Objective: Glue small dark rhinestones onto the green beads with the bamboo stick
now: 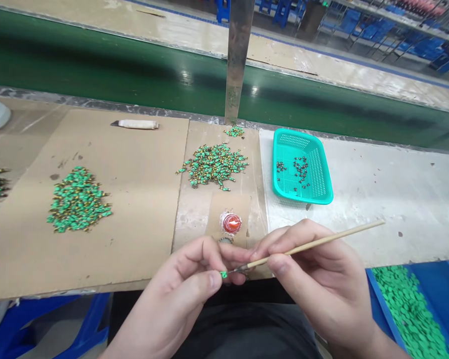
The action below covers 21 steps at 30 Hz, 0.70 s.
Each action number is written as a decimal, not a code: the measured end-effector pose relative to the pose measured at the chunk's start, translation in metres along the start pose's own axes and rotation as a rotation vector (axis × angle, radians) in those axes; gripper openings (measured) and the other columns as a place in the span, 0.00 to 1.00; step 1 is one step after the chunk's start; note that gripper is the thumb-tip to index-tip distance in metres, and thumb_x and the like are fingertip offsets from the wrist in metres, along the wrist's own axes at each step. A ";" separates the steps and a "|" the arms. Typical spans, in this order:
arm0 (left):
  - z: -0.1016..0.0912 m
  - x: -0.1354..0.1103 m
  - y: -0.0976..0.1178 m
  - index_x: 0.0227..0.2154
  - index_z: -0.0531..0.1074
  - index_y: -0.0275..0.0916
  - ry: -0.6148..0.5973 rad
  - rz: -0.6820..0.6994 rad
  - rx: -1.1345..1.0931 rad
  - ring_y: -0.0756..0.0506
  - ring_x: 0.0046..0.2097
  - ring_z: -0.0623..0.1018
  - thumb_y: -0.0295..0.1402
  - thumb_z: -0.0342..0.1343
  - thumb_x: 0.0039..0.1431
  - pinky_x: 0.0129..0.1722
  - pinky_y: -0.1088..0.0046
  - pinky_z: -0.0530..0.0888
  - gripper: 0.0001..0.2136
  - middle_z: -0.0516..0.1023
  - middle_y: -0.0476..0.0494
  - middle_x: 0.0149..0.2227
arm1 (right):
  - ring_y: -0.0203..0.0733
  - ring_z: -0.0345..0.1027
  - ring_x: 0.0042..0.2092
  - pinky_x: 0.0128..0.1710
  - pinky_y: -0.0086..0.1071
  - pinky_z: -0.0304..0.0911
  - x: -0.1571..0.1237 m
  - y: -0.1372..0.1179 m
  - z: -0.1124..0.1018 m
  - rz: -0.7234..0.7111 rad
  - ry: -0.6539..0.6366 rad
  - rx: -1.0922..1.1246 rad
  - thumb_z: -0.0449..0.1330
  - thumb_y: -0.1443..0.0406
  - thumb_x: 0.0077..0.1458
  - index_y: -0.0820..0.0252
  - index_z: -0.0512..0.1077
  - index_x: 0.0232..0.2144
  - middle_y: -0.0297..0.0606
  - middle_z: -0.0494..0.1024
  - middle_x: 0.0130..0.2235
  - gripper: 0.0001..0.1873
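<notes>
Through the head camera I see my operator's hands held together just over the front edge of the bench, fingertips close and nearly touching. The left hand (175, 291) pinches a small green piece (223, 274) between thumb and forefinger. The right hand (314, 281) grips a slim wooden brush (314, 247) like a pencil. Its long axis runs from the upper right down to the left, and its thin metal tip meets the green piece.

Just ahead of the hands stands a small jar with a glossy red lid (231, 223), ringed by a crinkled silvery collar. It sits on a patched sheet of cardboard (224, 209). Two loose heaps of shiny green-and-dark pieces (214, 165) (78, 199) lie on the cardboard, with a smaller heap (234, 131) near the back edge. A craft knife with a cloth-wrapped handle (134, 124) lies further left, pointing left.

To the right, a teal perforated plastic basket (324, 192) holds scattered dark pieces (301, 169). It rests on a scuffed white board (396, 199). At the lower right, a blue tray (434, 279) is heaped with flat green pieces (407, 309). Behind everything runs a green conveyor belt (97, 60), crossed by a metal post (237, 55).
</notes>
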State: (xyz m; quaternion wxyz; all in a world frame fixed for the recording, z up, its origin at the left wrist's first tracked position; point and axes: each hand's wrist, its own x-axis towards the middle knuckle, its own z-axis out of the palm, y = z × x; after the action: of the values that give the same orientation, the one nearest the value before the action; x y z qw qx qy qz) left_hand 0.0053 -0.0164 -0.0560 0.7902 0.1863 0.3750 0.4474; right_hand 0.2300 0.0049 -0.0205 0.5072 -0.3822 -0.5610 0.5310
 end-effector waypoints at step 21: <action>-0.005 0.000 -0.002 0.35 0.89 0.45 -0.049 0.029 0.018 0.41 0.45 0.87 0.40 0.80 0.68 0.49 0.70 0.82 0.09 0.94 0.42 0.45 | 0.43 0.92 0.43 0.45 0.33 0.88 -0.001 0.000 0.001 0.004 0.008 -0.018 0.73 0.73 0.74 0.49 0.86 0.48 0.34 0.94 0.43 0.12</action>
State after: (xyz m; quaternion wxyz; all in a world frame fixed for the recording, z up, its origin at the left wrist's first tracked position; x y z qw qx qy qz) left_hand 0.0026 -0.0178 -0.0611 0.7910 0.2096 0.3567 0.4507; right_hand 0.2296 0.0037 -0.0208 0.5048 -0.3902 -0.5628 0.5255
